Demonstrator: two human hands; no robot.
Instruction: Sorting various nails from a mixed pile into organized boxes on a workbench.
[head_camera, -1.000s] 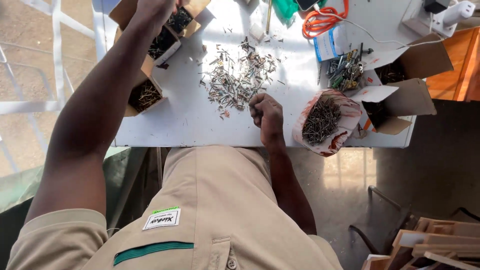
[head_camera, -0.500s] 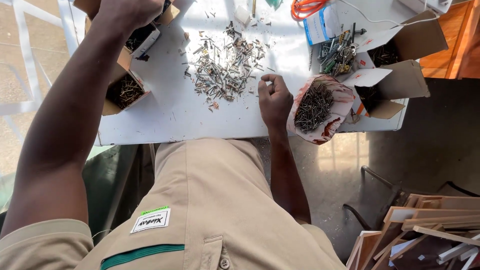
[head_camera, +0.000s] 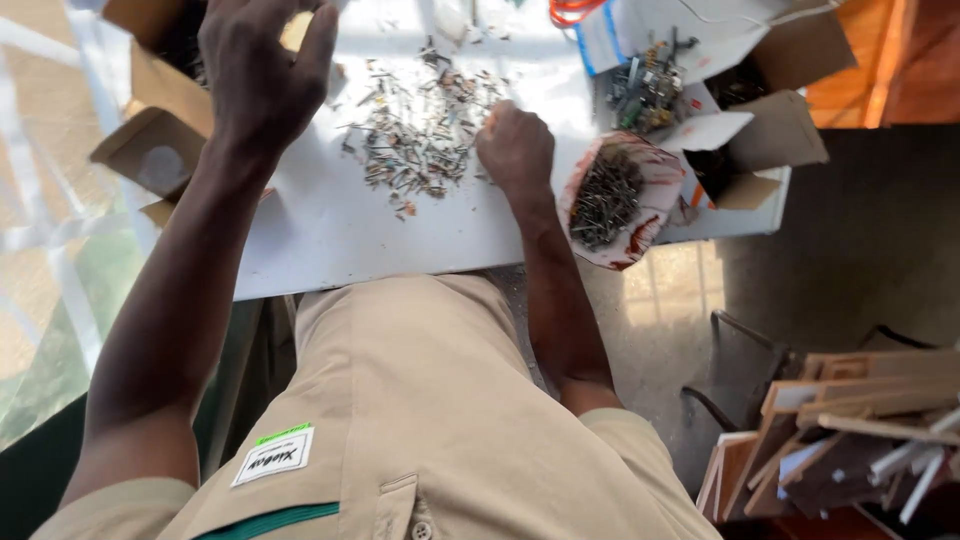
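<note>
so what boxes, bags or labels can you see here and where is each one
Cardboard box: brown, open flaps, table's left edge.
Second cardboard box: brown, white inside flaps, table's right end.
Open bag: white with red print, full of dark nails, right of the right hand.
Sewn label: white rectangle, green top, on the tan garment.

Bare table near; screw pile and boxes crowd beyond
</note>
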